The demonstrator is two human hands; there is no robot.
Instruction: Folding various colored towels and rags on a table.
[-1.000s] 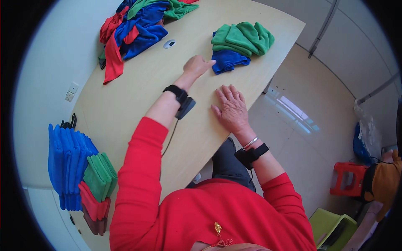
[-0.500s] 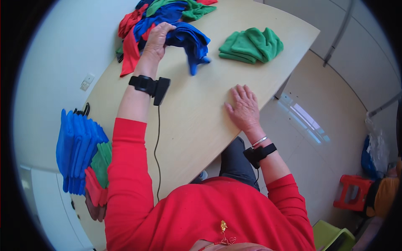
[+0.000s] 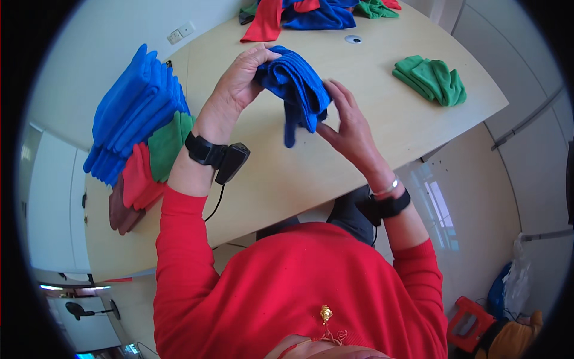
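Note:
A folded blue cloth [image 3: 297, 84], its layers bent over in a loop and one corner hanging down, is held up over the table. My left hand [image 3: 242, 78] is closed on its left end, thumb on top. At its right edge my right hand [image 3: 357, 134] takes hold, thumb at the lower corner and fingers at the far side; the fingertips are partly hidden. A folded green cloth [image 3: 429, 81] lies apart on the right of the table.
A loose pile of cloths, including a red one [image 3: 263, 21], lies at the table's far edge. On the left are stacked blue cloths [image 3: 134, 105], with green [image 3: 170, 146], red [image 3: 140, 176] and brown [image 3: 122, 209] ones beside them. A red stool [image 3: 469, 326] stands on the floor.
My left hand has brought the blue cloth away from the pile, nearer to me. My right hand has lifted off the table to the cloth's right edge. The view has shifted.

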